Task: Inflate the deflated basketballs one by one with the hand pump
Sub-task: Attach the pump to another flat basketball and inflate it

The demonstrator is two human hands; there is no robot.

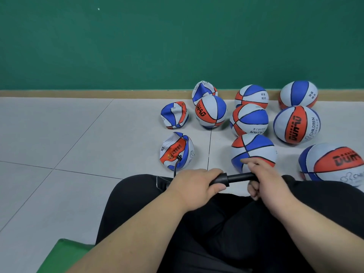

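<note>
A black hand pump (pixel 234 178) lies level above my lap. My left hand (pixel 194 184) grips its barrel and my right hand (pixel 262 178) grips its handle end. A thin black hose (pixel 176 164) runs from the pump's left end to a crumpled, deflated basketball (pixel 176 151) on the floor just ahead of my left knee; its tip sits in the ball's valve. Two more deflated balls lie farther back, one (pixel 174 114) on the floor and one (pixel 203 89) against the wall.
Several round, inflated red, white and blue basketballs crowd the floor to the right, the nearest (pixel 254 150) just beyond my right hand. A green wall with a tan skirting (pixel 98 94) closes the back. A green seat edge (pixel 65 253) shows at bottom left.
</note>
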